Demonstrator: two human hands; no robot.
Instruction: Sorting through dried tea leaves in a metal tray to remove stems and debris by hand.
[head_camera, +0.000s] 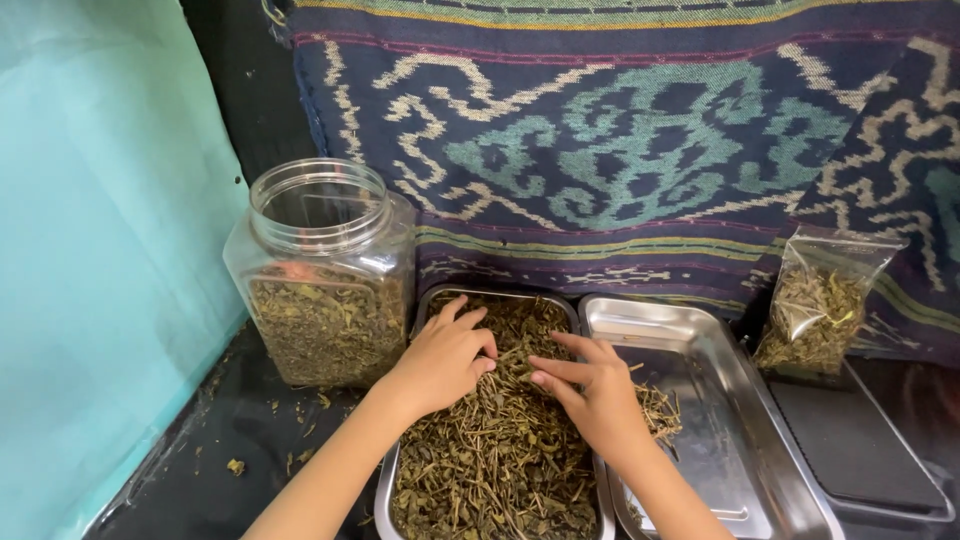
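Left hand: the left hand (440, 360) lies palm down at centre frame, fingers loosely spread, resting on the dried leaves and gripping nothing.
Right hand: the right hand (598, 395) sits just beside it, fingers pinched lightly on a few stems.
Herb: the heap of dry olive-green leaves and thin twigs (500, 460) fills the long steel tray (385, 490) at lower centre.
Handling: looks feather-light, brittle and crumbly; likely best pinched gently by the stiffer stems, since leaves would shatter.
Second tray: an almost bare shiny steel tray (720, 400) touches it on the right, a few scraps inside.
Jar: a clear lidless plastic jar (325, 270), part filled, at left.
Pouch: a clear plastic pouch of herb (820, 305) at right.
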